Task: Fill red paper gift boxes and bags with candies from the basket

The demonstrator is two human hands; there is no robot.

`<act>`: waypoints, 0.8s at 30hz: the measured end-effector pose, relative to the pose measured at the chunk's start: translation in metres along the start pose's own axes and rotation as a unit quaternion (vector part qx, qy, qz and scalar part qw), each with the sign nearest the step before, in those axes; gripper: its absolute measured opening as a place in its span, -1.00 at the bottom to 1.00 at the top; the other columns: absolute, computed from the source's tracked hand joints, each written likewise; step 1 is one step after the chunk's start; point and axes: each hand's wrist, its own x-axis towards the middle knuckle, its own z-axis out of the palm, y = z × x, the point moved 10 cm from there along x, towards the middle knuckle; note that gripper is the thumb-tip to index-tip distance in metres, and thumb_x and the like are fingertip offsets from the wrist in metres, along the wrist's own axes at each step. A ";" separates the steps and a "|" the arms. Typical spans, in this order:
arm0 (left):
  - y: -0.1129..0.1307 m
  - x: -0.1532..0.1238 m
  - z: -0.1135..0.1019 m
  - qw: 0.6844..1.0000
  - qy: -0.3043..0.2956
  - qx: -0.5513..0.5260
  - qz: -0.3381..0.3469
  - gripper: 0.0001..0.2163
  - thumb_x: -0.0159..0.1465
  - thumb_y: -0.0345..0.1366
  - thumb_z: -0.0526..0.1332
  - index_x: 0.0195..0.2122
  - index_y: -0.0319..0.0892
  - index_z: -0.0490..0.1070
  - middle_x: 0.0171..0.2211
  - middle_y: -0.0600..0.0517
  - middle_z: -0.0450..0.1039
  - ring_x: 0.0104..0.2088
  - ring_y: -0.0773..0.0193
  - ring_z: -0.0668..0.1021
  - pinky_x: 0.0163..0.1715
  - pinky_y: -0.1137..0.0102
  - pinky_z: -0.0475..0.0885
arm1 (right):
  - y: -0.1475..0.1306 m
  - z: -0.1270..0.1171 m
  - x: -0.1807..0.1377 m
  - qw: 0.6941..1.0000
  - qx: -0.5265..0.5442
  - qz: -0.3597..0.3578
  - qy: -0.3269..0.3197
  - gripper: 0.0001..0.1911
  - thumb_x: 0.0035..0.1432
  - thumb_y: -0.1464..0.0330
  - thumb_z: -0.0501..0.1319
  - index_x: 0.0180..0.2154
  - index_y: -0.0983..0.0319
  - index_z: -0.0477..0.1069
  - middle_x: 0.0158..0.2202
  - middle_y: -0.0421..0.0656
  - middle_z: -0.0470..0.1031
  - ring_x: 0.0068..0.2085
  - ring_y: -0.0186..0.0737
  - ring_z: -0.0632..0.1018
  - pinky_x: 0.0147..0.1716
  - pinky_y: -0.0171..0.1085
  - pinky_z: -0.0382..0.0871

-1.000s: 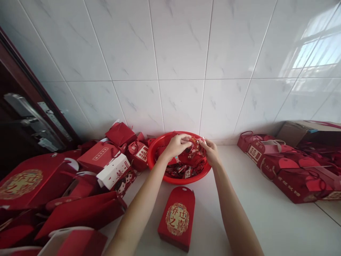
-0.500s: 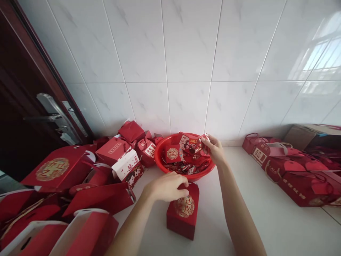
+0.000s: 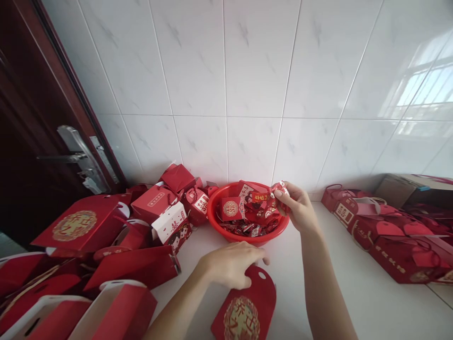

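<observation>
My right hand (image 3: 297, 208) is closed in a pinch on a red-and-white wrapped packet (image 3: 279, 188), held over the right rim of the red plastic basin (image 3: 283, 230). Inside the basin lie a small red card box (image 3: 230, 208) with a gold emblem, shiny red packets and many small wrapped sweets. In front of the basin is a red gift box (image 3: 262, 295) with a gold round emblem; its rounded flap with a hole points toward the basin. My left hand (image 3: 231, 264) rests at the flap's upper left edge, thumb and fingers apart. Its far fingertips are partly hidden.
Many red gift boxes (image 3: 79, 224) are heaped on the left, with a white-topped one (image 3: 171, 222) nearest the basin. More red boxes (image 3: 396, 252) line the right side, before a brown carton (image 3: 392, 191). A tiled wall (image 3: 255, 71) stands behind; a dark door (image 3: 35, 94) is at left.
The gift box has come nearer to me, and its flap with the hole now shows. My left hand's fingers have spread. My right hand has moved slightly right with the packet.
</observation>
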 end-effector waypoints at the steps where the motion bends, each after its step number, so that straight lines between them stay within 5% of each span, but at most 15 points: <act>1: 0.006 -0.003 -0.006 1.000 0.016 -0.006 0.024 -0.57 0.06 -0.47 0.26 -0.01 -0.04 0.48 -0.13 0.02 0.55 -0.11 0.13 0.55 -0.15 0.37 0.38 | -0.004 0.000 -0.002 1.000 -0.004 -0.002 0.001 -0.70 0.01 0.13 0.41 -0.43 0.22 0.49 -0.61 -0.29 0.29 -0.63 -0.44 0.22 -0.69 -0.39 0.05; 5: 0.023 -0.014 -0.024 0.991 0.082 -0.063 0.090 -0.81 0.12 -0.52 0.21 -0.33 -0.12 0.54 -0.32 0.08 0.54 -0.31 0.30 0.53 -0.27 0.46 0.35 | -0.020 0.002 -0.012 0.999 -0.035 -0.013 -0.001 -0.73 0.04 0.16 0.40 -0.45 0.23 0.49 -0.61 -0.28 0.29 -0.63 -0.45 0.22 -0.67 -0.39 0.07; 9: 0.029 -0.017 -0.023 0.989 0.099 -0.050 0.100 -0.83 0.14 -0.55 0.20 -0.40 -0.13 0.47 -0.40 0.11 0.50 -0.33 0.31 0.52 -0.30 0.47 0.31 | -0.032 0.002 -0.020 0.998 -0.067 -0.015 -0.006 -0.72 0.04 0.16 0.40 -0.47 0.22 0.48 -0.64 -0.29 0.27 -0.63 -0.43 0.22 -0.67 -0.38 0.07; 17: 0.015 -0.009 -0.004 0.990 0.098 0.098 -0.012 -0.83 0.20 -0.51 0.13 -0.39 -0.12 0.45 -0.24 -0.03 0.49 -0.33 0.15 0.55 -0.39 0.34 0.26 | -0.046 0.006 -0.034 0.993 -0.108 0.001 -0.045 -0.75 0.04 0.21 0.42 -0.48 0.22 0.48 -0.67 -0.29 0.25 -0.63 -0.43 0.20 -0.67 -0.38 0.04; 24: 0.010 -0.010 0.024 0.994 0.061 0.058 -0.071 -0.77 0.22 -0.51 0.11 -0.26 -0.10 0.51 -0.12 -0.13 0.47 -0.24 0.07 0.58 -0.31 0.32 0.33 | -0.039 0.035 -0.044 0.962 -0.213 0.015 -0.168 -0.72 0.11 0.25 0.36 -0.55 0.21 0.39 -0.63 -0.30 0.22 -0.59 -0.44 0.19 -0.66 -0.39 0.03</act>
